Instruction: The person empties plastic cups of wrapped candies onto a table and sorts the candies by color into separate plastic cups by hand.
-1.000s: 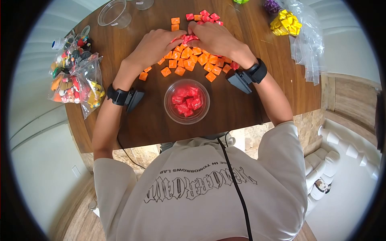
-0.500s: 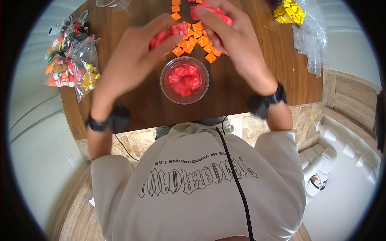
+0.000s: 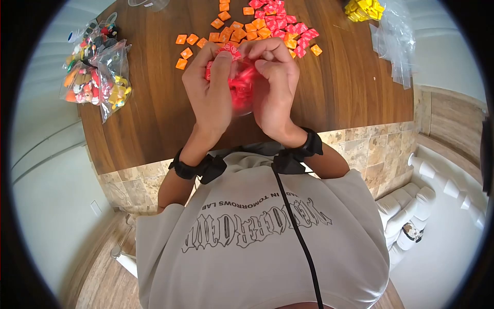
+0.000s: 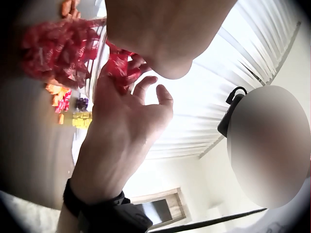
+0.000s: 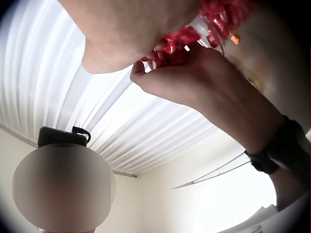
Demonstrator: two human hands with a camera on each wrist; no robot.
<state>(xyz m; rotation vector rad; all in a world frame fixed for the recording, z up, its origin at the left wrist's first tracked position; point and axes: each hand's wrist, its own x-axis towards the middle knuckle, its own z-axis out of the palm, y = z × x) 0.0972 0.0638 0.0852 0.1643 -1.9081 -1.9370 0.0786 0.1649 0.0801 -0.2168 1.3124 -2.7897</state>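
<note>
Both hands come together over a clear plastic cup (image 3: 243, 112) near the table's front edge, partly hidden behind them. Red wrapped candies (image 3: 240, 92) fill it, some blurred. My left hand (image 3: 208, 95) curls round several red candies (image 3: 230, 50), its thumb over them. Opposite, my right hand (image 3: 278, 90) is cupped at the cup's other side, fingers bent and thumb inward. The left wrist view shows red candies (image 4: 119, 68) against the right hand (image 4: 129, 116). In the right wrist view, others (image 5: 167, 53) lie in the left hand (image 5: 194, 75).
Orange wrapped candies (image 3: 225, 35) and more red ones (image 3: 278, 21) lie scattered beyond the hands. Bags of small toy figures (image 3: 98, 72) sit at the left edge. A yellow bow (image 3: 364, 9) and clear plastic bags (image 3: 396, 46) lie at the right; another clear cup (image 3: 149, 4) is far left.
Both hands have gathered red candies from the pile, drawn back towards the body and met over the cup. The candies in the cup now stand partly hidden by the hands.
</note>
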